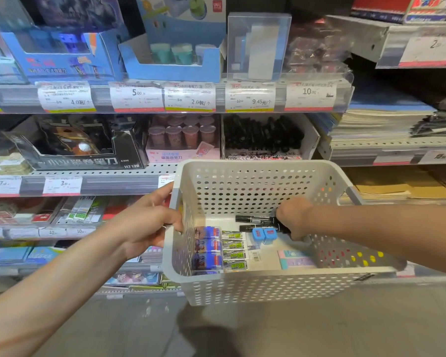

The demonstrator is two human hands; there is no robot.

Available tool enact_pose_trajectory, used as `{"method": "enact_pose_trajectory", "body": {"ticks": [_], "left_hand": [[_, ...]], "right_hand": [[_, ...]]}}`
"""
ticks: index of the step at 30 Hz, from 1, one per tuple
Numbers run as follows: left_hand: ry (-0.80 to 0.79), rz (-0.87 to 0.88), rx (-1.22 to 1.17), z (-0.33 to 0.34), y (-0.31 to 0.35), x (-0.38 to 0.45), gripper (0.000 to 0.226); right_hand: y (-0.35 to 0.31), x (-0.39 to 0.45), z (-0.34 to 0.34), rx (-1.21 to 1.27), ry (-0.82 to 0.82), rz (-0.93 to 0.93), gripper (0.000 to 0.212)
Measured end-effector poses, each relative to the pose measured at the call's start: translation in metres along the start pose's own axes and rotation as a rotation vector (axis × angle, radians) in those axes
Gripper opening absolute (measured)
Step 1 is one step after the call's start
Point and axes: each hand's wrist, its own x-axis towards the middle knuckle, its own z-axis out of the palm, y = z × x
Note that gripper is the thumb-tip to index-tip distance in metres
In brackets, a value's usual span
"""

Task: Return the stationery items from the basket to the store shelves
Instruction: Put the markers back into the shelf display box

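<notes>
the black markers (pixel 255 220) are lying at the back of the white basket (pixel 242 287), and their right ends are being gripped by the right hand (pixel 292 219), whose fingers are curled round them. the basket is being held in mid-air in front of the store shelves (pixel 139 185), with the left hand (pixel 150 222) wrapped over its left rim.

risks judged from this position:
- several smooth, round barrels are being taken by one end only; one is likely to slip out and roll under the shelving.
- two small blue blocks (pixel 264 234), possibly sharpeners, are lying just beside the gripped markers and could be dragged or flipped as the markers are being lifted.
- the basket is being carried by one edge alone; any tilt is likely to send the loose contents sliding.
- the matching tray of black markers (pixel 263 136) is being seen on the shelf just above the basket's far rim; a crowded tray could be disturbed by careless insertion.

materials and shapes: the basket is rigid moulded plastic, rectangular, with perforated walls. a row of glossy blue-and-red packs (pixel 207 249) is lying along its left wall, narrow green-labelled packs (pixel 233 251) beside them, and flat pastel blocks (pixel 296 260), possibly erasers, near the front right. shelf edges are being fronted by clear price-tag strips (pixel 186 97).
</notes>
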Motion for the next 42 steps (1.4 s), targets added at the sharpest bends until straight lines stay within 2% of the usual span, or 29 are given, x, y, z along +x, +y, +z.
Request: {"method": "enact_pose_trajectory", "body": {"ticks": [16, 23, 27, 32, 37, 42], "left_hand": [[0.009, -0.007, 0.013, 0.005, 0.005, 0.010, 0.068], [-0.021, -0.027, -0.013, 0.000, 0.004, 0.010, 0.065], [-0.025, -0.042, -0.029, -0.005, 0.004, 0.010, 0.068], [-0.007, -0.040, -0.045, -0.012, 0.002, 0.011, 0.068], [0.023, -0.032, -0.049, -0.015, 0.001, 0.008, 0.075], [0.034, -0.028, -0.016, -0.016, -0.001, 0.003, 0.072]], "right_hand": [[0.012, -0.003, 0.005, -0.065, -0.010, 0.076, 0.027], [0.017, -0.020, -0.019, -0.038, -0.051, 0.045, 0.021], [0.023, -0.035, -0.039, -0.075, 0.106, 0.033, 0.016], [0.035, -0.063, -0.058, 0.086, 0.308, -0.071, 0.024], [0.045, -0.073, -0.072, 0.209, 0.518, -0.022, 0.029], [0.050, -0.069, -0.081, 0.195, 0.678, 0.070, 0.033]]}}
